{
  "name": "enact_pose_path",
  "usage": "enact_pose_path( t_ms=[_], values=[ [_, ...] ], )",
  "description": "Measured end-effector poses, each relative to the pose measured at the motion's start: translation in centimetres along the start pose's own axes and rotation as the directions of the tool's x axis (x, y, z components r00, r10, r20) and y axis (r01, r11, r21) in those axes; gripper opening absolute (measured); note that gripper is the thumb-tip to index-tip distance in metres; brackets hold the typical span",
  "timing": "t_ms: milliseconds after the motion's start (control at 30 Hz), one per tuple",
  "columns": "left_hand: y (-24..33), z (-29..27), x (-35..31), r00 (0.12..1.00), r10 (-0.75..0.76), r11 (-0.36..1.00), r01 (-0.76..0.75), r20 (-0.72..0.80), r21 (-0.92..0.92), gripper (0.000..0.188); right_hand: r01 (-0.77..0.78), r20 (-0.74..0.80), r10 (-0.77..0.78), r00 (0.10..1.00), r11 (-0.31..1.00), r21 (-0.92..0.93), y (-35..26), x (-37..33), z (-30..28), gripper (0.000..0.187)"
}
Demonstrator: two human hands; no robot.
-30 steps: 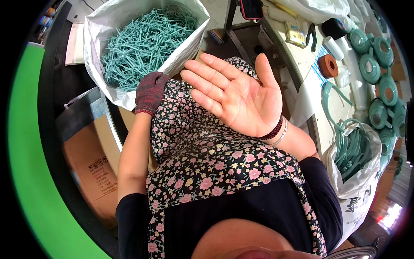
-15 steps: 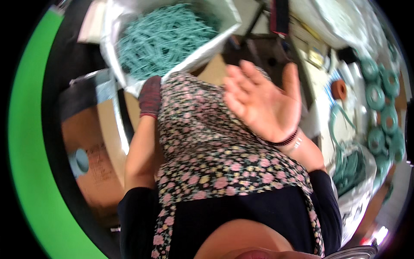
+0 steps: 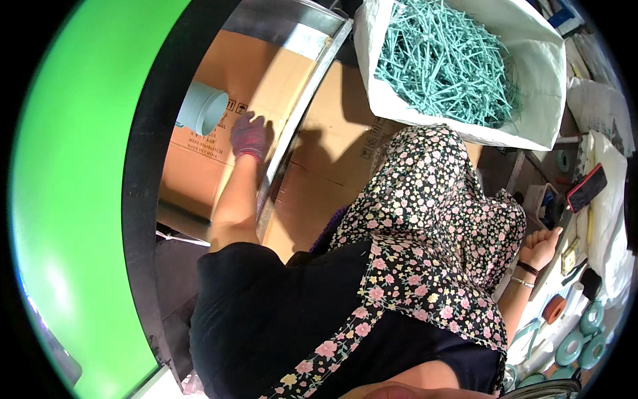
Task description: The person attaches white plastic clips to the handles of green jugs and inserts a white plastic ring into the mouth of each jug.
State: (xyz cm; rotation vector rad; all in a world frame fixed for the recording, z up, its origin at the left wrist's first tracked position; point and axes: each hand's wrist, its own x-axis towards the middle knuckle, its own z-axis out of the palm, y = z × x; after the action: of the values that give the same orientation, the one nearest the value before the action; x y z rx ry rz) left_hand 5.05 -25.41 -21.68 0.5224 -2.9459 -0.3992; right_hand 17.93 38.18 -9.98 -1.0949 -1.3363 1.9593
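Observation:
My left hand [image 3: 250,137], in a dark red and purple glove, reaches over the brown cardboard [image 3: 259,83] inside the metal-framed opening. Its fingers are apart and hold nothing. Just beyond them, to the left, lies a light blue-green cylindrical plastic part [image 3: 203,108] on its side, apart from the fingertips. My bare right hand [image 3: 539,249] is off to the right by the edge of the side table, with its fingers curled closed and nothing visible in them. It wears dark and light bands at the wrist.
A white sack-lined bin [image 3: 541,80] full of thin teal plastic sticks [image 3: 445,63] stands ahead. Along my left runs a green machine panel [image 3: 80,199] with a black border. The side table carries a phone [image 3: 587,188], an orange tape roll [image 3: 554,309] and several teal rings [image 3: 569,348].
My body and view have turned left. My left hand has gone from beside my knee to near the plastic part. My right hand, formerly open palm up, has moved right and closed.

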Motion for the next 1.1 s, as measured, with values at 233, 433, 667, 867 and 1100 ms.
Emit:
enact_pose_path(
  t_ms=[233, 433, 667, 867, 1100],
  values=[
    [-12.1, 0.3, 5.2, 0.697, -0.559, 0.167, 0.625, 0.449, -0.762, 0.059, 0.4, 0.227, -0.382, 0.896, 0.47, -0.787, 4.9, 3.7, -6.6, 0.052],
    [-15.0, -2.3, 8.0, 0.809, -0.545, -0.144, 0.169, 0.22, -0.975, 0.079, 0.419, 0.359, -0.357, 0.862, 0.106, -0.902, 2.8, 1.7, -5.9, 0.035],
    [-27.4, -10.6, 9.8, 0.88, -0.437, -0.402, -0.008, 0.185, -0.916, 0.052, 0.384, 0.318, -0.438, 0.841, 0.069, -0.921, 3.2, 5.2, -8.7, 0.033],
    [-1.6, -15.3, -1.4, 0.961, -0.112, -0.15, 0.235, 0.253, -0.96, 0.059, 0.389, 0.166, -0.455, 0.875, 0.453, -0.803, 2.7, 0.8, -8.0, 0.027],
    [11.6, -13.6, -8.0, 0.884, 0.416, -0.15, 0.301, 0.216, -0.942, 0.073, 0.309, 0.632, -0.34, 0.697, 0.937, 0.163, -2.3, -8.1, 1.8, 0.082]
  ],
)
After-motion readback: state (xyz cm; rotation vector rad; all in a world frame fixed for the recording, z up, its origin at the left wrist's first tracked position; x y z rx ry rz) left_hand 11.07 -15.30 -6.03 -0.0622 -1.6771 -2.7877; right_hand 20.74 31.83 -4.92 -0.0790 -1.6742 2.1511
